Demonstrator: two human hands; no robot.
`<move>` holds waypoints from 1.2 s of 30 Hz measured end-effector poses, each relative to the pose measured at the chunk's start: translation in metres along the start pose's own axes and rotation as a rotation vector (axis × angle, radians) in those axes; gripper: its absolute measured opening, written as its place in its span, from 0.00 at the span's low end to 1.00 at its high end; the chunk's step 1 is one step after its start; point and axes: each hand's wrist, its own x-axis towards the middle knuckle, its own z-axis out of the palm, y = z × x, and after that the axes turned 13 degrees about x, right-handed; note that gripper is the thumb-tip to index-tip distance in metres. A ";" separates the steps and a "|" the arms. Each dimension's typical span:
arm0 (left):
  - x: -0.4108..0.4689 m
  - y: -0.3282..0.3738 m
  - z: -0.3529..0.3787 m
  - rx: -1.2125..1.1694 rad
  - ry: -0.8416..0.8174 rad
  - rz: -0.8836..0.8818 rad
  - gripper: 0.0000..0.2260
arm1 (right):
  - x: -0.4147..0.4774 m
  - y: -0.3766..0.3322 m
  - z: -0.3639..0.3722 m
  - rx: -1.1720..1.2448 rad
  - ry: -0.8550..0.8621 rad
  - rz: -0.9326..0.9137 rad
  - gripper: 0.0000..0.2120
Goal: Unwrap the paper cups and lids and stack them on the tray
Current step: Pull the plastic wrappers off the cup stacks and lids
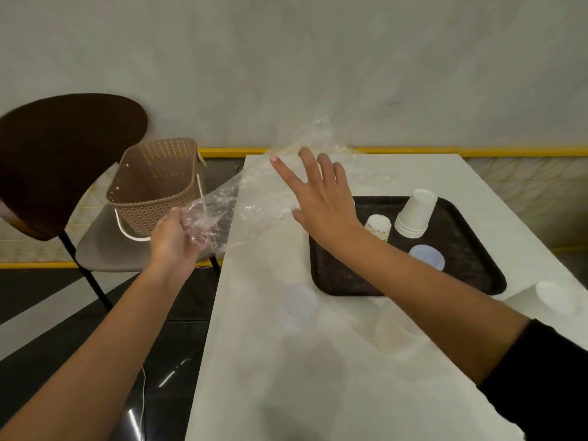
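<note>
The left hand (173, 237) is reaching out past the left edge of the table (286, 361) on a bare forearm. Its fingers are curling round and gripping one bunched end of the clear plastic wrap (216, 214). This hand is hanging over the chair (63, 154), just near of the basket (152, 186).

The wrap is trailing from that grip up and to the right across the far left corner of the table, and its far end is lifting in front of the wall (286, 58).

The right hand (321, 198) is stretching forward and left over the table, palm down. Its fingers are straight, splayed wide apart and holding nothing. Whether they are touching the wrap cannot be told. A black sleeve (556, 377) is covering the upper arm at near right.

Counts, left to right:
- **Chair:** one, with a dark back and a grey seat.
- **Basket:** one, tan and perforated, standing on the chair seat.
- **Wrap:** one sheet.
- **Tray (343, 275):** one, black, sitting on the right half of the table.
- **Printed paper cup (378, 227):** one, standing upside down on the tray, just beside the right wrist.
- **Stack of white paper cups (413, 214):** one, standing upside down and tilting, just right of the printed cup. Several rims are showing at its base, but the exact number cannot be read.
- **Pale blue lid (426, 256):** one, lying flat on the tray, near of the stack.
- **White round piece (555, 297):** one, lying on the table off the tray at the right edge, too blurred to tell cup from lid.
- **Pale shapes (299, 303):** two, showing faintly on the near table, too blurred to identify.
</note>
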 end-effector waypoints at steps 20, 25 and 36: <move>0.060 0.074 0.138 1.104 -0.161 0.850 0.15 | 0.048 0.234 -0.014 0.117 -0.035 -0.125 0.10; 0.084 0.065 0.199 1.172 -0.066 0.926 0.11 | 0.043 0.290 0.016 0.139 -0.085 -0.055 0.20; 0.136 0.035 0.334 0.990 0.005 0.784 0.14 | 0.025 0.379 0.097 0.372 -0.416 0.294 0.22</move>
